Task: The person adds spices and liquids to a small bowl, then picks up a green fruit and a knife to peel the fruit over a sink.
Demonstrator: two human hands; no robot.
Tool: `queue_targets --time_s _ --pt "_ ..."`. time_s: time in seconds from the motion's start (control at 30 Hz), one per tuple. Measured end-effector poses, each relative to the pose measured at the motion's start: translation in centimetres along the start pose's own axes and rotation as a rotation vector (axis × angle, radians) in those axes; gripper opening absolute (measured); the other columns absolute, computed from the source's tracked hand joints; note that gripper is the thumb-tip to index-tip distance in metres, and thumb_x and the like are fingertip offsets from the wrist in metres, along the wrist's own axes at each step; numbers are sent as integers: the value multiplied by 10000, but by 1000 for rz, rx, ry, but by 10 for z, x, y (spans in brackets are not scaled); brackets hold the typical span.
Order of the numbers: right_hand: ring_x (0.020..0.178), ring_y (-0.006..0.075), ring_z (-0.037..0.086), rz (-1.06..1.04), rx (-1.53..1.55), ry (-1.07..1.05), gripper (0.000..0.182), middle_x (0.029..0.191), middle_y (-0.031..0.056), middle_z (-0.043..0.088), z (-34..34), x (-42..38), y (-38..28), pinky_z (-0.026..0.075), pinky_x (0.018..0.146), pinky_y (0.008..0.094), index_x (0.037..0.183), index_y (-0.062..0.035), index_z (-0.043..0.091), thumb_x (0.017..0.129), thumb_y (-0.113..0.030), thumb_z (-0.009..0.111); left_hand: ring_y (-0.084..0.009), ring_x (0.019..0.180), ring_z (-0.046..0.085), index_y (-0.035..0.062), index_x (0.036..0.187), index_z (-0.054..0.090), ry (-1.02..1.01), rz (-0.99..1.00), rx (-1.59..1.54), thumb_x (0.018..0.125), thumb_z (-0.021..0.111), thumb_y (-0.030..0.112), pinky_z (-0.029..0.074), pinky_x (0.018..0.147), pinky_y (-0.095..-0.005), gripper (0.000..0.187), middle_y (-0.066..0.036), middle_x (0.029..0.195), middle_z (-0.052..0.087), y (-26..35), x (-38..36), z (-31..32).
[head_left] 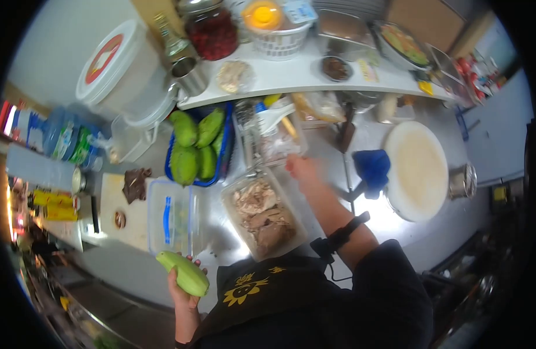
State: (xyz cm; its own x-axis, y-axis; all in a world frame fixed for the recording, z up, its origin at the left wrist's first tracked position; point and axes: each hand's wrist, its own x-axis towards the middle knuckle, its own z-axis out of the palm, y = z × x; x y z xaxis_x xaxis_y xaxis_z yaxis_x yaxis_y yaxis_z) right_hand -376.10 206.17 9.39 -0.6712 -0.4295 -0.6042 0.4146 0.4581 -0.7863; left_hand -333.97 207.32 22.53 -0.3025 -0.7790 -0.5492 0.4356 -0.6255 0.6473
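My left hand (179, 291) is closed around a pale green papaya (189, 276) that looks peeled, low at the left by my apron. My right hand (303, 168) reaches forward over the steel counter, blurred by motion; its fingers are not clear. It is nearest to a clear tub (278, 152) with utensils, among them a white-and-blue handled tool (275, 117). Below it stands a container of cooked meat (262, 215). Several darker green papayas (186, 163) lie in a blue basket (229, 139) at the left of the tub.
A lidded clear box (157, 227) stands beside a cutting board (109, 203). A round white board (422, 174) and a blue cloth-like item (371, 171) lie right. A white shelf (279, 81) with jars and bowls crosses the back. A large white bucket (128, 75) stands at the left.
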Motion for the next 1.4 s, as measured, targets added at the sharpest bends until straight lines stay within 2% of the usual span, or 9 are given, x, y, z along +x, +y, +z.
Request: queue_targets --time_s 0.1,0.17,0.3,0.4,0.57,0.77,0.93,1.2,1.4 --pt "651 169 525 -4 205 0 261 704 99 597 7 -4 17 396 600 324 718 17 599 719 -245 605 -261 1044 535 150 1302 422 -60 -11 32 856 535 382 482 828 -474 515 -74 1144 527 5 14 7" --pt "692 116 552 41 244 -118 220 779 12 604 11 -6 26 399 601 266 846 -76 611 775 -281 649 -260 1081 523 153 1305 421 -100 1 56 862 527 387 472 846 -473 512 -74 1155 528 13 23 9" --pt "710 113 559 29 242 -111 218 781 12 603 8 -16 31 397 606 261 842 -85 611 779 -292 645 -252 1171 488 160 1305 423 -155 -41 111 879 515 392 453 882 -467 494 -76 1213 522 29 47 20" --pt "650 174 532 30 274 -69 238 717 87 599 11 -20 30 404 603 317 706 -3 600 725 -240 621 -256 1191 470 153 1309 413 -153 -53 140 879 517 395 426 908 -481 504 -85 1241 504 31 67 28" --pt "698 107 572 27 303 -198 223 781 5 616 9 -12 35 402 581 255 838 -92 621 800 -311 639 -261 1202 450 142 1299 412 -169 -82 85 878 524 395 378 952 -493 504 -90 1248 492 19 105 42" --pt "692 107 567 24 253 -216 256 776 5 616 11 -5 38 405 567 266 849 -86 625 813 -338 642 -257 1162 473 141 1258 446 -170 -69 116 889 530 366 390 944 -489 441 -73 1203 512 6 130 53" --pt "733 115 553 -39 346 -250 292 800 2 607 20 8 65 425 622 274 892 -97 619 835 -383 608 -262 965 585 112 1151 488 -60 -24 123 881 575 364 476 866 -490 380 -101 1029 588 3 131 55" --pt "910 168 582 77 364 -251 368 975 45 608 14 -15 39 419 796 320 1020 -63 570 806 -358 623 -254 1086 521 96 1202 457 -34 -31 124 886 561 353 434 936 -502 420 -90 1095 547 -3 130 70" --pt "906 169 581 93 332 -284 384 948 42 600 11 -7 46 437 763 330 1068 -50 561 812 -332 617 -238 1111 511 91 1211 463 -38 -22 75 890 551 331 424 940 -501 410 -77 1142 538 -3 136 76"
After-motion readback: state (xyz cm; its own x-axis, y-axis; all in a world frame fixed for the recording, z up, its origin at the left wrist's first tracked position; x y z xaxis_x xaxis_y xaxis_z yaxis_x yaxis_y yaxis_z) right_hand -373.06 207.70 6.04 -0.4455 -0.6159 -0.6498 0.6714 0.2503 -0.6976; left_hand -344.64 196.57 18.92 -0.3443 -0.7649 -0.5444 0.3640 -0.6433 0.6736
